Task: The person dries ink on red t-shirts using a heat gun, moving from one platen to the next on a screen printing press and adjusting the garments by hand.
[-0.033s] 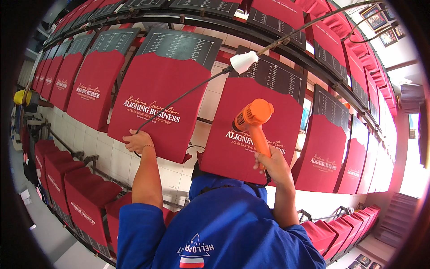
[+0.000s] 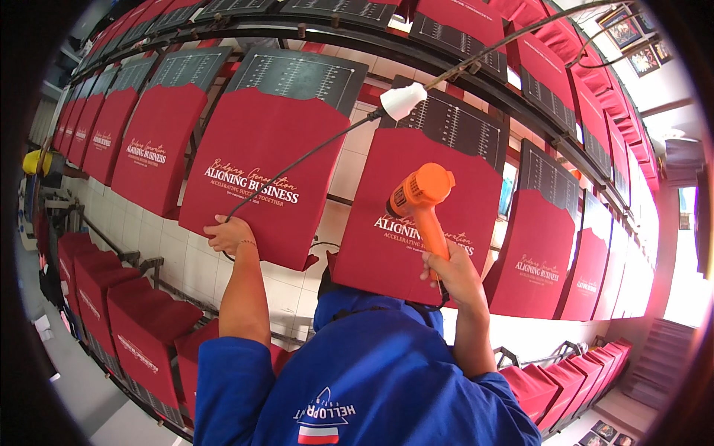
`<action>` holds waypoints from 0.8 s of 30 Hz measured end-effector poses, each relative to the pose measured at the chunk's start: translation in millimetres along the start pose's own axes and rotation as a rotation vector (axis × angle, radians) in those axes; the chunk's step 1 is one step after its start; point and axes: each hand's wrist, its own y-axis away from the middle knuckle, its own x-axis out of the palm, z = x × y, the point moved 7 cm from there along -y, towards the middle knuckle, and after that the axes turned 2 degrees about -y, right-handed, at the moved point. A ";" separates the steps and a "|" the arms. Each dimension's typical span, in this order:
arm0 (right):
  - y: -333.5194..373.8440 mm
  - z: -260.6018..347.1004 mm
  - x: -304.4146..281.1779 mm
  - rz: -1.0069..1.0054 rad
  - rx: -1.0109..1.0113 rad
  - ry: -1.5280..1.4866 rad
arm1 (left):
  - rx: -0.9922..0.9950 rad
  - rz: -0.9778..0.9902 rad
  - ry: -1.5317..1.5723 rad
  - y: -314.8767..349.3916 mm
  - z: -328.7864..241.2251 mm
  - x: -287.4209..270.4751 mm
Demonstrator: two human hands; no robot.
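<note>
My right hand (image 2: 455,273) is wrapped round the handle of an orange hair dryer (image 2: 428,189). The dryer's head is over the white print on a red shirt (image 2: 364,253) stretched on a dark board. At the near edge of the neighbouring red shirt (image 2: 275,141), my left hand (image 2: 232,236) is closed round a black cable (image 2: 297,163). That cable rises across the print to a white socket connector (image 2: 404,101), which hangs from a brown cord above the boards. Below my left hand a loop of the cable shows.
Rows of boards with red shirts run left and right, with a dark metal rail (image 2: 327,33) behind. A second row of red shirts (image 2: 134,320) stands at the lower left, another (image 2: 573,379) at the lower right. Something yellow (image 2: 37,162) is at the far left.
</note>
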 end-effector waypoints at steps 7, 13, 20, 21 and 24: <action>23.9 0.8 3.0 0.105 0.095 0.033 | 0.003 0.013 0.024 -3.4 6.3 5.1; 37.1 -11.1 18.2 0.102 0.085 0.002 | 0.020 0.044 0.036 0.7 4.7 2.0; 42.1 -17.4 21.2 0.037 0.065 0.003 | 0.027 0.053 0.062 -1.3 8.0 1.8; 42.1 -15.2 19.7 0.030 0.082 -0.010 | 0.032 0.069 0.080 -0.9 8.1 3.1; 47.1 -16.8 16.8 0.017 0.071 0.025 | 0.058 0.090 0.139 -1.4 11.3 4.8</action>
